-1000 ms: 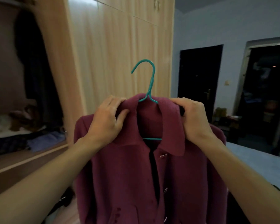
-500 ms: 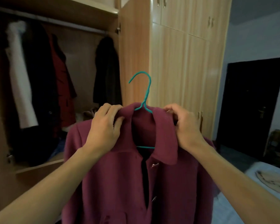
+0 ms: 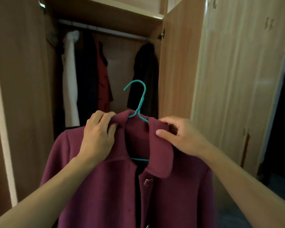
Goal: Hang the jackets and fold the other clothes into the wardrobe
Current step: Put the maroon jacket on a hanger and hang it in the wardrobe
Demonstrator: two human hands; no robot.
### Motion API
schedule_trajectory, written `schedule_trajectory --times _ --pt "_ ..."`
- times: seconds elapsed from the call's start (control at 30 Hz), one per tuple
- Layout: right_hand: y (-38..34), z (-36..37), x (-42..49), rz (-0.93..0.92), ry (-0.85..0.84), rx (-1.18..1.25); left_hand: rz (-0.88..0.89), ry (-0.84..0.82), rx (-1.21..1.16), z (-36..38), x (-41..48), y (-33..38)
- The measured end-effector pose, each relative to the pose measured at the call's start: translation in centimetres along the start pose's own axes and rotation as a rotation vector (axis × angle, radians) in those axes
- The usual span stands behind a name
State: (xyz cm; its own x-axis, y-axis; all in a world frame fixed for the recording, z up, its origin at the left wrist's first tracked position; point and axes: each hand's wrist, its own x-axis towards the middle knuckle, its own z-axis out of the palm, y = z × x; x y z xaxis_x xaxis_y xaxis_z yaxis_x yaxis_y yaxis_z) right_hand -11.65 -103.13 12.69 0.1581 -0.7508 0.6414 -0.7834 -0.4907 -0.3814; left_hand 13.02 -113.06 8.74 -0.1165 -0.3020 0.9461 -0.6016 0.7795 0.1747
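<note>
Before the open wardrobe, left hand and right hand each grip the maroon jacket collar.

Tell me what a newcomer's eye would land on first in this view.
The maroon jacket fills the lower centre, on a teal hanger whose hook sticks up above the collar. The left hand and right hand grip that collar on either side. Behind, the open wardrobe shows a rail near the top, with a white garment, a red garment and dark coats hanging.
</note>
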Motion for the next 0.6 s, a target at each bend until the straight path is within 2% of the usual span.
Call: schedule_trajectory --times 0.27,0.5,0.6 --pt "4.6 1.4 7.0 -0.116 0.051 0.056 0.063 0.007 0.05 3.6 5.4 -3.6" --pt "7.8 3.1 12.4 -0.095 -0.053 0.124 0.064 -0.027 0.106 8.7 8.4 -8.0" --pt "8.1 4.8 15.1 -0.09 -0.034 0.139 0.044 -0.047 0.11 10.6 9.9 -10.8"
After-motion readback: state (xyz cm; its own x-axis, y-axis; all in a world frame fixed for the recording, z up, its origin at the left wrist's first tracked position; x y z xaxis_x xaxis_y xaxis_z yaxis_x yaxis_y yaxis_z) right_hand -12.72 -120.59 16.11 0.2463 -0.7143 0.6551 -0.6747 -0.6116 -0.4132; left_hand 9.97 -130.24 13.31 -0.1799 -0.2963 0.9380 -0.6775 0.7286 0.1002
